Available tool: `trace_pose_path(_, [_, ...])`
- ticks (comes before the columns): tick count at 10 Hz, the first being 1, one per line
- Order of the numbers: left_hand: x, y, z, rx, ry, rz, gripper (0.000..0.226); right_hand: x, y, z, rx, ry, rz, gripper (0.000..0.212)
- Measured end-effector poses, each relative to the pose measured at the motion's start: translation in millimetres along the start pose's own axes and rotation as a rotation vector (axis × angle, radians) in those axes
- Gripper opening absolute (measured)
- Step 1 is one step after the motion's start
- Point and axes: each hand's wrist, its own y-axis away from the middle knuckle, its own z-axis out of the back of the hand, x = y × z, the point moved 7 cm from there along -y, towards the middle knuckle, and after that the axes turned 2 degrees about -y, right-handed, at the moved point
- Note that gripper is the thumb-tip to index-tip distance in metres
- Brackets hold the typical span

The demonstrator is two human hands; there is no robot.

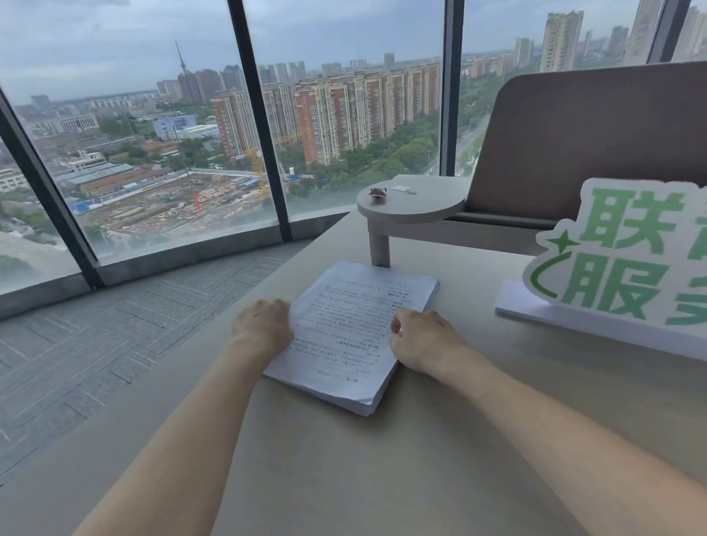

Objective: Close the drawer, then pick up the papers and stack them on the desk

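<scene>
- Head view looks down over 2 bare forearms reaching forward across a pale desk (370,488) toward a stack of papers (350,326).
- Papers lie flat on the desk near frame centre, turned so 1 corner points toward 6 o'clock and the opposite corner toward 12 o'clock; printed lines cover the top sheet, too small to read.
- Left hand (263,328) sits at the stack's 9 o'clock edge, knuckles up, fingers curled down against the side of the pile and touching it.
- Right hand (425,339) sits at the stack's 3 o'clock side toward its near corner, loosely curled, thumb and fingertips resting on the top sheet near the edge.
- Both hands are narrow, bent around the stack's opposite edges, so the papers lie between them; whether either hand truly grips the sheets I cannot tell.
- At 12 o'clock from the papers a round raised shelf (413,204) stands on a short post, with a small dark object (377,193) and a small white item (402,189) on top.
- At 3 o'clock, well apart from the stack, a white sign with green characters (654,262) stands on the desk.
- Behind the sign a brown padded panel (602,130) rises at 2 o'clock.
- Beyond the desk, from 9 to 12 o'clock, grey carpet (63,348) runs to tall windows (137,116) showing a city under cloud.
</scene>
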Motion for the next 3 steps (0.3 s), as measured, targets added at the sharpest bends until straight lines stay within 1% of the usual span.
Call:
trace_pose_path(1, [-6,3,1,-0.052,-0.094,-0.015,0.029,1,-1,0,0.012,0.038,0.022,0.028])
trace_pose_path(2, [-11,10,13,-0.125,-0.028,-0.021,0.024,2,1,5,0.040,0.061,0.008,0.034])
trace_pose_path(3, [-23,17,23,-0.191,0.035,-0.065,0.025,6,4,15,0.005,0.065,0.012,0.039])
